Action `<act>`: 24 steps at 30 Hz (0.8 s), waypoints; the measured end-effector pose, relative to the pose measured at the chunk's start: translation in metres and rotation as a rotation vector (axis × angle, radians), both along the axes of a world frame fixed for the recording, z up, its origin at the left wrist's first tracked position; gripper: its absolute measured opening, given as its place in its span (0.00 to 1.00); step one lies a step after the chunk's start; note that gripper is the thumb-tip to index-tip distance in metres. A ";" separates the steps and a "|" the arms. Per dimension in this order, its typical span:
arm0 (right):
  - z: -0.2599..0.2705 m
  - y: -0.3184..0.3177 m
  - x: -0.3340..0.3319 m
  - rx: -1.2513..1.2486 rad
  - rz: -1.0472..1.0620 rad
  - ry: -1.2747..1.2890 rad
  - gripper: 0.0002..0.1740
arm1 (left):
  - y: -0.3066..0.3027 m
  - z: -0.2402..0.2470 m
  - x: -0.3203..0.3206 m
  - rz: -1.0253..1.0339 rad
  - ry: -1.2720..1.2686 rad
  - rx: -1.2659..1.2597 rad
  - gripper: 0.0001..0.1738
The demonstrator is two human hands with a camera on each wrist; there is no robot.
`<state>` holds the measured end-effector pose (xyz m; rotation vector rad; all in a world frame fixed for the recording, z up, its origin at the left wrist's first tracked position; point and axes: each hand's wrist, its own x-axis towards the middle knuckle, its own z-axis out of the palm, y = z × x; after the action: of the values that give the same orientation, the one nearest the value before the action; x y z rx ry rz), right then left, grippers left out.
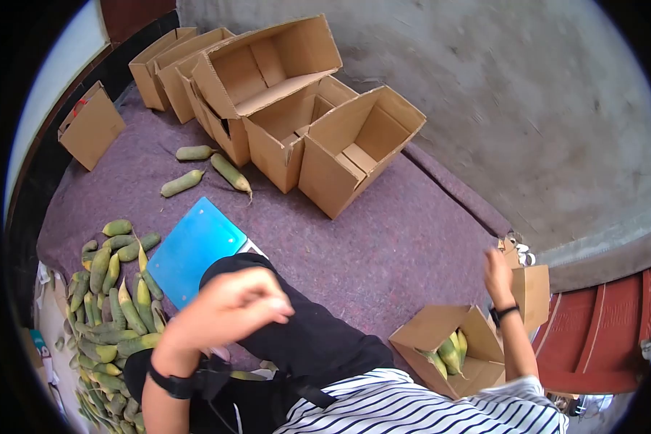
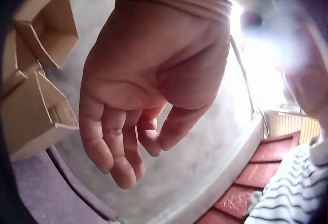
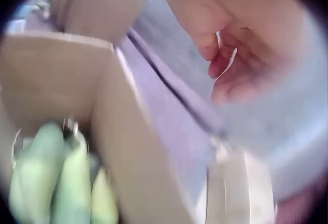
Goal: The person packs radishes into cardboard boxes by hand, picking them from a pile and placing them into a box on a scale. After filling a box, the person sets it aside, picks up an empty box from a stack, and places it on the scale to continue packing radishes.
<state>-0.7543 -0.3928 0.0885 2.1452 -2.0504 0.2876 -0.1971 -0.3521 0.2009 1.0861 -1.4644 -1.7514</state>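
My left hand (image 1: pixel 228 307) is raised over my dark-trousered leg, near the blue board (image 1: pixel 199 249). In the left wrist view the left hand (image 2: pixel 151 70) hangs with loosely bent fingers and holds nothing. At the right, my right hand (image 1: pixel 498 276) is in the air above an open cardboard box (image 1: pixel 430 329) with several green radishes (image 1: pixel 450 354) in it. The right wrist view shows the right hand (image 3: pixel 246 39) empty, its fingers loosely bent, beside the box (image 3: pixel 56 75) and its radishes (image 3: pixel 74 183). Neither hand touches a radish.
Several open cardboard boxes (image 1: pixel 329 177) stand along the back; one box (image 1: pixel 94 130) is apart at the left. Three radishes (image 1: pixel 230 173) lie before them on the purple cloth (image 1: pixel 354 253). A large radish pile (image 1: pixel 108 325) lies at left. Red boards (image 1: pixel 600 333) are at right.
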 end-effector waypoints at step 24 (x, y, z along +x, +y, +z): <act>-0.032 -0.083 0.244 0.314 0.812 -0.135 0.19 | 0.046 -0.026 0.127 0.983 -0.017 -0.063 0.10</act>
<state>-0.5107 -0.4753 0.0569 3.1463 -1.2195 0.2078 -0.0697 -0.3062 0.1754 1.4408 -0.7366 -0.9777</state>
